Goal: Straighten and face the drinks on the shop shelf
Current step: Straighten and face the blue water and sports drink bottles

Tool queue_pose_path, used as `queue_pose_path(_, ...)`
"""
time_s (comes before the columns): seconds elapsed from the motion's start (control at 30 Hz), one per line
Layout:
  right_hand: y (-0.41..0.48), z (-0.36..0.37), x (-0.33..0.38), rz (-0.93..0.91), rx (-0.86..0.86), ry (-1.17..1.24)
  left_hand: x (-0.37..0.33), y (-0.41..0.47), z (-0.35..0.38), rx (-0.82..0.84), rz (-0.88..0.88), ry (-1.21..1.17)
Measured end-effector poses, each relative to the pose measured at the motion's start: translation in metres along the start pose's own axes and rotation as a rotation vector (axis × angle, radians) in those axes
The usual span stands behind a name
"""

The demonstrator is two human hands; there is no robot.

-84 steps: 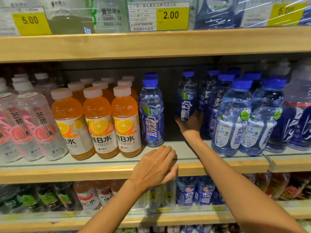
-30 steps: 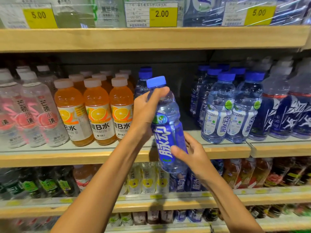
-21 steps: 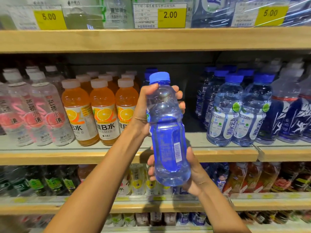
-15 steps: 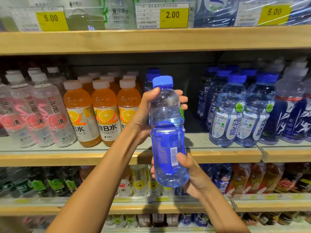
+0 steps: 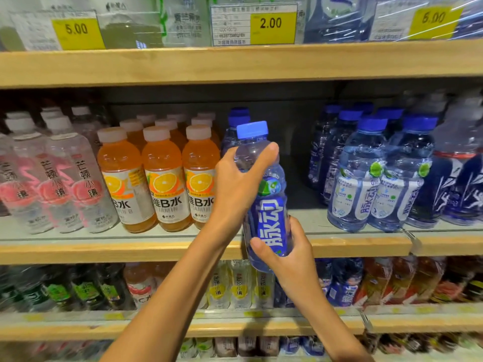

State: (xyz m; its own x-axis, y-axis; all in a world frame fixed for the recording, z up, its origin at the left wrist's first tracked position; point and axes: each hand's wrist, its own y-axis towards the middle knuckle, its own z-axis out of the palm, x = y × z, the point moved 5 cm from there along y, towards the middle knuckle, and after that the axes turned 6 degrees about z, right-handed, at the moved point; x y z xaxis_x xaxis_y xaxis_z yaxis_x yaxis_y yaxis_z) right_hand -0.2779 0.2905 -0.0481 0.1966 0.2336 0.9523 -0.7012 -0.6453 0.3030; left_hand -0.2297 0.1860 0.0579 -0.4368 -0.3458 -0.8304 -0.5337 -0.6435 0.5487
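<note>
Both left hand (image 5: 235, 186) and right hand (image 5: 290, 257) are gripping the blue bottle (image 5: 271, 218), its front label now replacing the barcode, readying it for reshelving.

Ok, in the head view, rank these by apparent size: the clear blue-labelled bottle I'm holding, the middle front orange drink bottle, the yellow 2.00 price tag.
1. Clear blue-labelled plastic bottle, though it is held nearer the camera, so its lead is unsure.
2. Orange drink bottle with pale cap.
3. Yellow 2.00 price tag.
</note>
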Motion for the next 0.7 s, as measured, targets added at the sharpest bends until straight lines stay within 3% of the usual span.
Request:
queue_pose_path(0.1,0.003,-0.003,-0.001,0.047,0.113,0.125,0.001,0.005,-0.004,0.028,-0.031,-0.047)
queue_pose_path(0.23,0.006,-0.005,-0.010,0.354,0.406,0.525,0.001,0.013,-0.007,0.100,-0.171,-0.222)
queue_pose_path(0.33,-0.001,0.005,-0.011,0.463,0.702,0.649,-0.004,0.014,0.003,0.291,-0.249,-0.470)
queue_pose_path(0.43,-0.005,0.018,-0.005,0.451,0.869,0.661,-0.005,0.011,0.016,0.469,-0.319,-0.717)
queue_pose_path(0.57,-0.006,0.020,-0.005,0.454,0.877,0.663,0.002,0.006,0.023,0.593,-0.341,-0.755)
queue_pose_path(0.7,-0.003,0.007,-0.009,0.381,0.726,0.617,0.009,0.006,0.019,0.548,-0.303,-0.567)
